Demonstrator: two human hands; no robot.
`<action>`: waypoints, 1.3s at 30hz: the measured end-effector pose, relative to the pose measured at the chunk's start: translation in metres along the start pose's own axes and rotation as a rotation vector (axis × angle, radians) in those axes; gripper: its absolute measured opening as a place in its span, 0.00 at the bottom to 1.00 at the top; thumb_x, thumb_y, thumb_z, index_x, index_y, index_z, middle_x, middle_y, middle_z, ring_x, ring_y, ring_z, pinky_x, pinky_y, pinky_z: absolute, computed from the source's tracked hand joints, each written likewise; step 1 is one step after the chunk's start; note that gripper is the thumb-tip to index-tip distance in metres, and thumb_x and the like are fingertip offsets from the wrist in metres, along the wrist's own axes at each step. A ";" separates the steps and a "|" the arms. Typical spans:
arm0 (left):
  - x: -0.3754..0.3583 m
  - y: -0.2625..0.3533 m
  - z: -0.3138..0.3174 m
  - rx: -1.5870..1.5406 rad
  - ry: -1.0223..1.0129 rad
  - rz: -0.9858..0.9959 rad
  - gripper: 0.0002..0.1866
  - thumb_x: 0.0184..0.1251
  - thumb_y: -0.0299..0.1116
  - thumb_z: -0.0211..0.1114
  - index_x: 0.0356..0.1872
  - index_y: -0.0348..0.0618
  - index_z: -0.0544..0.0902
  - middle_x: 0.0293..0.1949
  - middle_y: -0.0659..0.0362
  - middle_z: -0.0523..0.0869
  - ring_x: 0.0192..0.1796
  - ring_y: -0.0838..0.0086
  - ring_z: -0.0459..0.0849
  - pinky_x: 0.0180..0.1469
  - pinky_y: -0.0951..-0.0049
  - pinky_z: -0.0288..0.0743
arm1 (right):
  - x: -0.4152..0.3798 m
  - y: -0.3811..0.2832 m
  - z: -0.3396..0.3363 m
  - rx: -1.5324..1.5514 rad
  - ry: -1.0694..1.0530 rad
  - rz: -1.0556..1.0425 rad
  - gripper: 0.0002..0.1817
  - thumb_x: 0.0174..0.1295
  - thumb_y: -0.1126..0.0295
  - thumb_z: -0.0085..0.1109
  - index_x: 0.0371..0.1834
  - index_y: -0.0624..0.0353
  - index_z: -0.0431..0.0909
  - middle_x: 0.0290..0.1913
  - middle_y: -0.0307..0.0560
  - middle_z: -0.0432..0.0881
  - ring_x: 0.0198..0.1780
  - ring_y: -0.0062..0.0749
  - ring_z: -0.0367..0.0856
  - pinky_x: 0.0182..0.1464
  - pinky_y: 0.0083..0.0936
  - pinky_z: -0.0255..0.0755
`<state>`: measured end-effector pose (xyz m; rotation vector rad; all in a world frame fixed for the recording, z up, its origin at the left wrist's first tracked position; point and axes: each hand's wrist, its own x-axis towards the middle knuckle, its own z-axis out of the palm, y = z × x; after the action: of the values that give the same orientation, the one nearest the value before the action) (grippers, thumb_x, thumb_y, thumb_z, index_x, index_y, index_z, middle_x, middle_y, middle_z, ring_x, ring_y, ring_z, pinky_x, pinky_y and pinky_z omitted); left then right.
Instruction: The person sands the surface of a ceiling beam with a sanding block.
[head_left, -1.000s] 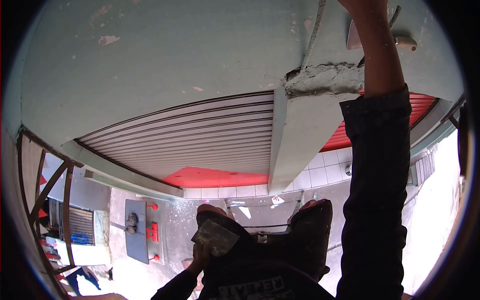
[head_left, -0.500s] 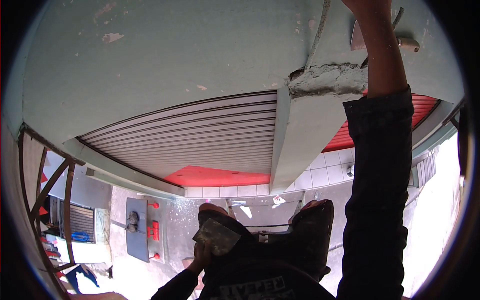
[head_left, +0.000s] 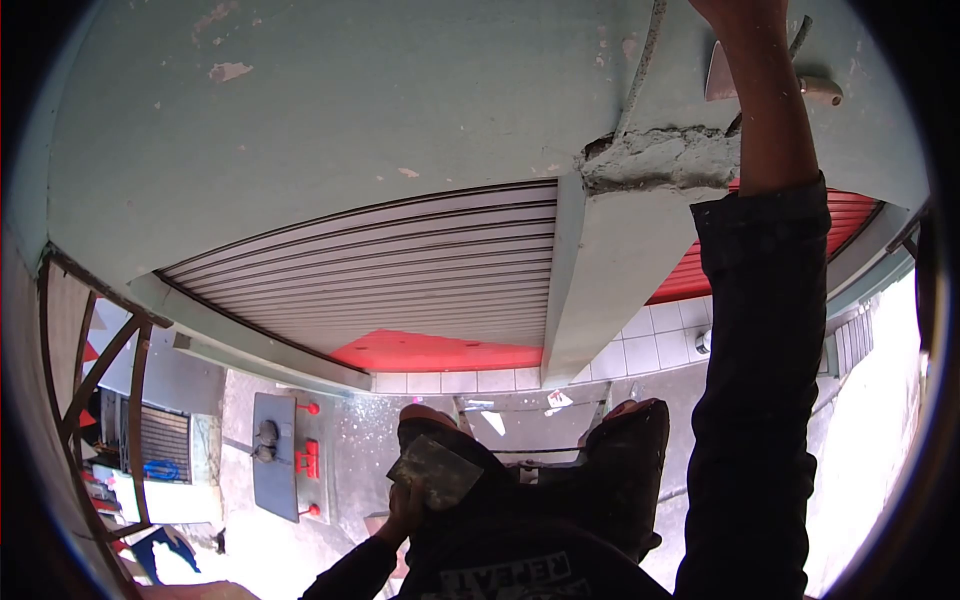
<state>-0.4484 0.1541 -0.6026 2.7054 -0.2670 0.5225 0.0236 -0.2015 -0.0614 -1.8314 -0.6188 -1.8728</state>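
Observation:
My left hand (head_left: 403, 507) is low in front of my body, its fingers closed on the edge of a flat, square, greyish plate (head_left: 436, 472) that lies against my dark clothing. My right arm reaches up the pale green wall (head_left: 330, 100). Only the base of my right hand (head_left: 742, 12) shows at the top edge; its fingers are out of frame. Behind that forearm, a scraper (head_left: 822, 91) with a wide blade and a light handle sits against the wall, partly hidden. Beside it, a rough rod (head_left: 640, 70) rises from the broken concrete (head_left: 660, 160) on top of a pillar.
Below the wall is a grey roller shutter (head_left: 400, 270) with a red lower part, left of the pillar (head_left: 610, 260). My feet stand high over the ground on a narrow support (head_left: 530, 455). A dark table (head_left: 274, 480) and a metal frame (head_left: 135, 420) are at lower left.
The view has shifted very slightly. Both arms, the plate and the scraper keep nearly the same positions.

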 end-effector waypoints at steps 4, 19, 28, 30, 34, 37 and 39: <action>-0.002 -0.001 0.001 -0.101 -0.059 -0.116 0.19 0.69 0.22 0.63 0.60 0.30 0.80 0.44 0.39 0.83 0.42 0.44 0.83 0.42 0.50 0.78 | 0.000 -0.004 -0.002 -0.001 -0.031 0.055 0.23 0.67 0.55 0.56 0.25 0.66 0.74 0.23 0.64 0.73 0.27 0.62 0.76 0.33 0.48 0.71; -0.002 0.000 0.001 -0.019 -0.030 -0.047 0.20 0.68 0.23 0.63 0.61 0.31 0.80 0.45 0.38 0.83 0.43 0.44 0.83 0.44 0.50 0.79 | -0.001 0.000 0.001 -0.018 0.000 -0.005 0.23 0.68 0.56 0.57 0.25 0.66 0.73 0.25 0.64 0.73 0.29 0.63 0.76 0.34 0.48 0.71; -0.005 0.000 0.002 -0.155 -0.077 -0.185 0.20 0.69 0.23 0.62 0.62 0.31 0.79 0.46 0.37 0.82 0.43 0.44 0.83 0.45 0.49 0.78 | -0.001 0.002 0.002 0.033 0.005 0.009 0.22 0.68 0.57 0.57 0.24 0.66 0.73 0.23 0.64 0.73 0.27 0.62 0.76 0.33 0.46 0.71; -0.003 -0.002 0.001 -0.177 -0.082 -0.177 0.20 0.69 0.22 0.62 0.62 0.31 0.79 0.46 0.37 0.83 0.43 0.44 0.83 0.45 0.49 0.78 | -0.001 0.001 0.002 0.044 -0.007 0.032 0.22 0.68 0.57 0.57 0.24 0.66 0.73 0.23 0.64 0.73 0.27 0.62 0.76 0.33 0.47 0.71; 0.001 0.002 -0.001 -0.170 -0.069 -0.171 0.19 0.70 0.22 0.62 0.60 0.30 0.80 0.45 0.38 0.83 0.42 0.44 0.83 0.43 0.49 0.79 | 0.000 0.001 0.000 0.013 -0.014 -0.006 0.22 0.68 0.56 0.56 0.24 0.66 0.73 0.24 0.63 0.73 0.28 0.63 0.76 0.34 0.48 0.71; 0.002 0.001 -0.002 -0.133 -0.062 -0.126 0.17 0.70 0.22 0.63 0.59 0.30 0.81 0.44 0.39 0.83 0.41 0.44 0.83 0.42 0.49 0.79 | 0.000 0.001 0.001 0.025 0.001 -0.035 0.22 0.68 0.56 0.57 0.24 0.66 0.74 0.24 0.63 0.73 0.29 0.63 0.76 0.34 0.48 0.71; 0.004 0.001 -0.003 0.028 -0.013 0.033 0.16 0.71 0.22 0.63 0.58 0.30 0.81 0.43 0.39 0.84 0.40 0.44 0.83 0.41 0.49 0.79 | 0.000 0.001 0.002 0.008 0.011 -0.040 0.22 0.68 0.56 0.57 0.24 0.65 0.74 0.24 0.63 0.73 0.29 0.63 0.76 0.34 0.48 0.71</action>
<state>-0.4458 0.1543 -0.5977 2.7363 -0.3102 0.5214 0.0257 -0.2018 -0.0617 -1.8147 -0.6636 -1.9021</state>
